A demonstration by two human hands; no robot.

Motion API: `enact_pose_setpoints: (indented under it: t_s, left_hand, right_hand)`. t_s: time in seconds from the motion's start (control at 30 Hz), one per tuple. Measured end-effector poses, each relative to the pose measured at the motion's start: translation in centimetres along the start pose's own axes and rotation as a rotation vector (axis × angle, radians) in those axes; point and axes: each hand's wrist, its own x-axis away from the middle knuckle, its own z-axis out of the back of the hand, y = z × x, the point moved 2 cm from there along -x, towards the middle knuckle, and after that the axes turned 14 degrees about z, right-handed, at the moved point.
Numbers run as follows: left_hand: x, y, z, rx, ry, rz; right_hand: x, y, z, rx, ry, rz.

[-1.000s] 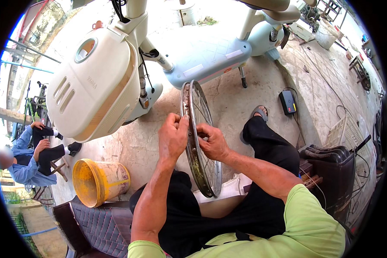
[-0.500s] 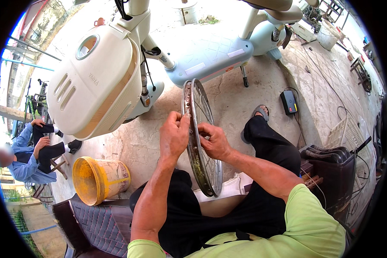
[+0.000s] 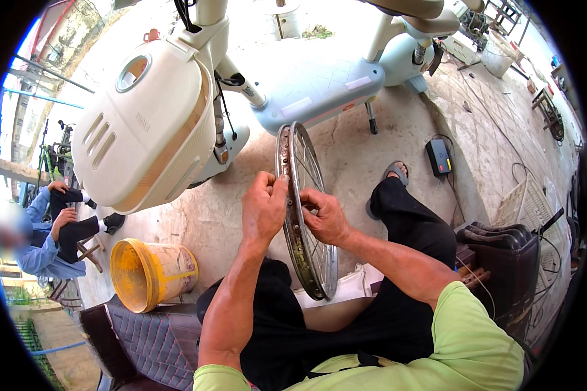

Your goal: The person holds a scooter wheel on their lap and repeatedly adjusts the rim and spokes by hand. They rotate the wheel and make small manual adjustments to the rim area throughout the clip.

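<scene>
A worn metal spoked wheel rim (image 3: 298,251) without a tyre stands upright between my knees, its row of holes facing left. My left hand (image 3: 265,207) is closed at the rim's outer face, thumb and fingertips pressed to the metal near the holes. On the other side, my right hand (image 3: 326,218) has its fingers curled in among the spokes (image 3: 308,156), close behind the rim. Whatever the right fingertips pinch is hidden. Under the wheel's lower end lies a whitish piece of material (image 3: 362,281) between my legs.
A pale electric scooter (image 3: 319,91) with a cream basket (image 3: 140,124) stands ahead. A yellow bucket (image 3: 151,274) lies on its side at left, near a quilted seat (image 3: 156,335). At right are a black charger box (image 3: 438,157) and dark cushions (image 3: 496,234). Another person (image 3: 39,241) sits far left.
Almost nothing differs. Both hands keep their places on the wheel, with only a slight shift of the right fingers. The seated person's head has moved a little to the right.
</scene>
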Motion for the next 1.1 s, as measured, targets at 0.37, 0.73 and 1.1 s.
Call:
enact_pose_setpoints:
  t_s: [0.37, 0.73, 1.1]
  left_hand:
    - [0.2, 0.3, 0.0, -0.023, -0.013, 0.003]
    - [0.0, -0.2, -0.3, -0.007, -0.025, -0.013]
    - [-0.1, -0.3, -0.2, -0.002, -0.011, -0.008]
  right_hand:
    - [0.3, 0.5, 0.1, 0.0, -0.006, -0.042]
    - [0.4, 1.5, 0.0, -0.044, 0.034, -0.027]
    - [0.4, 0.9, -0.1, -0.016, 0.005, -0.013]
